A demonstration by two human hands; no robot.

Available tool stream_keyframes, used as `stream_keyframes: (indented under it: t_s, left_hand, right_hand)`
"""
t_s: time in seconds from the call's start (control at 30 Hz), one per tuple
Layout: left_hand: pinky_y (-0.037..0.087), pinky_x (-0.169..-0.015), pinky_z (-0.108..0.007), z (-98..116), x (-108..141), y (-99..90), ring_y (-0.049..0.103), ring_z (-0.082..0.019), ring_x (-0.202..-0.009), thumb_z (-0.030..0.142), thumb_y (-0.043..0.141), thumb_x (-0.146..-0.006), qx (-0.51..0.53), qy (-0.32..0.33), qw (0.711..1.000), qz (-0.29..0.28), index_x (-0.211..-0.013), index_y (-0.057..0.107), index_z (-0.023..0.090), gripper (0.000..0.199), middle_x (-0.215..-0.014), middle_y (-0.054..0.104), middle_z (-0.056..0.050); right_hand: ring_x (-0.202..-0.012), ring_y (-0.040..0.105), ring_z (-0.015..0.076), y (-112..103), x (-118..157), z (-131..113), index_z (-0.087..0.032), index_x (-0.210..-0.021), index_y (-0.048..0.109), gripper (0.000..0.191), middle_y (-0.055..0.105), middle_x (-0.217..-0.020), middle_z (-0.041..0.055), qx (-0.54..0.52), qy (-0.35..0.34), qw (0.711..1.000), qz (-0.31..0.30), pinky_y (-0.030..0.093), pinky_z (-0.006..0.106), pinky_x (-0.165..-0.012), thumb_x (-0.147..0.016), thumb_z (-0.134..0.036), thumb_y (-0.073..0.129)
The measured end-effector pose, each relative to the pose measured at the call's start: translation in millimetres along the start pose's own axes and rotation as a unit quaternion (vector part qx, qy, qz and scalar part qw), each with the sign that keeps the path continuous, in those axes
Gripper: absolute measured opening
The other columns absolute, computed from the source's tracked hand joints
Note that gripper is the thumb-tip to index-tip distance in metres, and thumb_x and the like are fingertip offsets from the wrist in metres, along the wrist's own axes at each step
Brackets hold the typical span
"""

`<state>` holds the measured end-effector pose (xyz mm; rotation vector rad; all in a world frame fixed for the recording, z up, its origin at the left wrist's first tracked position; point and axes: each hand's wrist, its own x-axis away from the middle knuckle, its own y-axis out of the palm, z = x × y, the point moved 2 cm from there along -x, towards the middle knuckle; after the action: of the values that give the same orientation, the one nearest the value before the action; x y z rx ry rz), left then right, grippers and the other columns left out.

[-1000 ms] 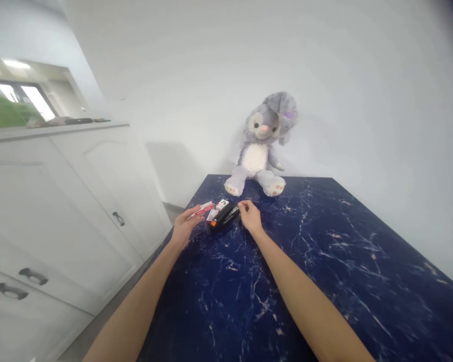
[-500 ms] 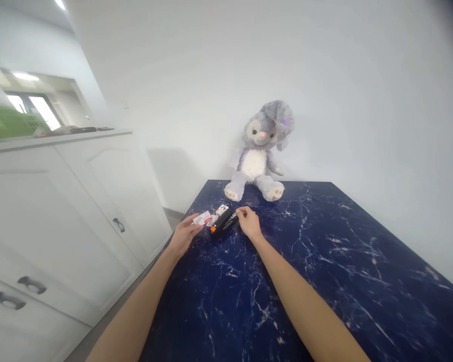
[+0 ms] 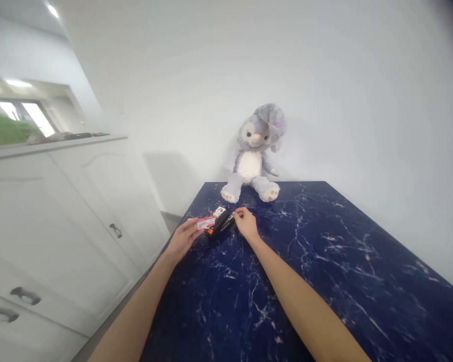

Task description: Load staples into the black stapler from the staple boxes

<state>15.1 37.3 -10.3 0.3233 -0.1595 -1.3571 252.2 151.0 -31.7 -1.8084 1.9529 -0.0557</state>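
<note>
My left hand pinches a small red-and-white box between thumb and fingers, just off the left side of a black stapler. An orange piece shows at the stapler's near end, and a thin silvery strip runs along its right side. At that right side, my right hand has thumb and forefinger closed on the stapler's far part; the fingertips hide the exact spot. A small white box with dark print lies behind the stapler, partly covered by it.
A grey plush rabbit sits against the wall at the back of the dark blue marbled table. White cabinets with dark handles stand along the left, past the table's edge. A green basket rests on top of them.
The red-and-white box has turned in my left hand, so more of its red shows. My right hand keeps its pinch at the stapler. The view has shifted slightly.
</note>
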Motion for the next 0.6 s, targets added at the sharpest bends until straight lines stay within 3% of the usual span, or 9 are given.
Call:
stream_keyframes:
  t_s: [0.2,0.3,0.6]
  left_hand:
    - [0.056,-0.101,-0.042,5,3,5.1,0.069,-0.026,-0.111,0.033,0.082,-0.076,-0.080,0.011,0.996,-0.032,-0.115,0.071,0.017,0.044,-0.119,0.072,-0.011]
    - [0.059,-0.096,-0.044,2,4,10.6,0.071,-0.027,-0.104,0.038,0.082,-0.074,-0.153,0.024,0.988,-0.031,-0.107,0.075,0.017,0.039,-0.112,0.075,-0.009]
    - [0.063,-0.077,-0.041,-3,6,22.6,0.073,-0.026,-0.089,0.042,0.085,-0.067,-0.180,0.065,0.981,0.032,-0.095,0.076,0.016,0.040,-0.097,0.078,-0.009]
  right_hand:
    - [-0.079,0.070,0.0195,0,0,-1,-0.020,-0.104,0.066,0.025,0.074,-0.081,0.0010,0.001,-0.003,1.000,0.002,0.050,0.031,-0.081,-0.084,-0.035,0.060]
    - [-0.075,0.070,0.0190,1,0,-2,-0.021,-0.103,0.067,0.024,0.074,-0.078,0.0002,-0.001,-0.006,1.000,-0.001,0.051,0.030,-0.080,-0.083,-0.034,0.061]
    - [-0.092,0.072,0.0242,-10,4,-15,-0.019,-0.106,0.071,0.031,0.077,-0.097,0.0086,-0.037,-0.012,0.997,0.064,0.050,0.038,-0.094,-0.088,-0.039,0.057]
